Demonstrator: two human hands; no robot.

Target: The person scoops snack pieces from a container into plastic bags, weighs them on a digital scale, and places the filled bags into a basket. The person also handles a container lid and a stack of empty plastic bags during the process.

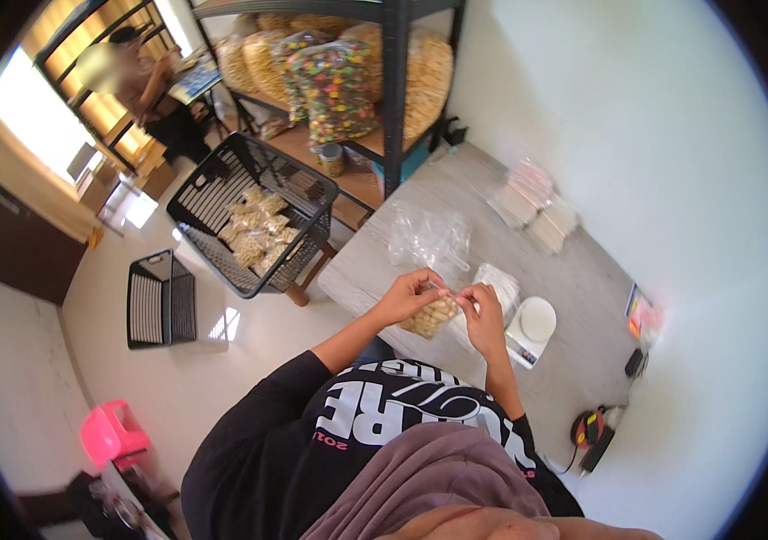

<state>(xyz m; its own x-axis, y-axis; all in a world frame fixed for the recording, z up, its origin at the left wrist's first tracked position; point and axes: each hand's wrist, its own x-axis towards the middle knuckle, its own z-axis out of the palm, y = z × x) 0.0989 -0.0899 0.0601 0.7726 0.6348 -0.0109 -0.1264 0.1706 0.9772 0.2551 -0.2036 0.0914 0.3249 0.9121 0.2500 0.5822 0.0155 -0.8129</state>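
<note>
Head view, snack bag (429, 319), top pinched in fingers (426, 294), body beneath.

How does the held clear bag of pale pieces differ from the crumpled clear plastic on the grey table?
The held clear bag contains pale pieces; the crumpled clear plastic shows none. Left hand and right hand hold the bag; the plastic lies on the grey table, spread wider. Both look transparent.
</note>
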